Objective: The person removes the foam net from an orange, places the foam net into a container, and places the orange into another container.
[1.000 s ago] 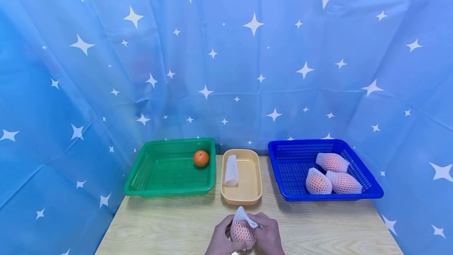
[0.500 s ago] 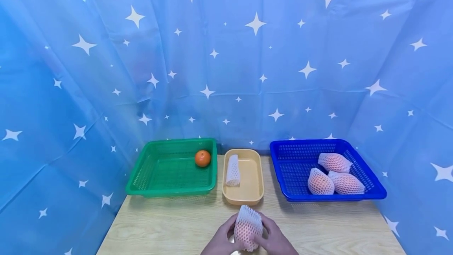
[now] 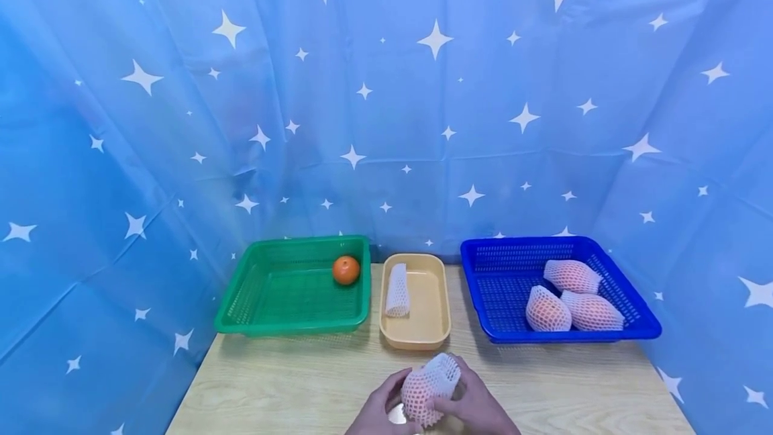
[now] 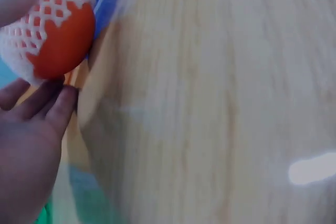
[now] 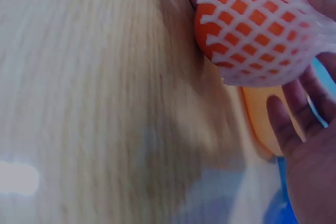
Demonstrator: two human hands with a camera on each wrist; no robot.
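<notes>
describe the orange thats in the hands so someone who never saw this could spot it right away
On the wooden table, look at the near edge, in front of the beige tray. There the left hand and right hand hold a netted orange between them. Unlike the wrapped ones in the blue basket, it is lifted off the table, its net partly slipped off bare peel.

Orange in white foam net sleeve [image 3: 425, 388], held above table near front edge; net tilted right, one end bare (orange skin exposed).
</notes>
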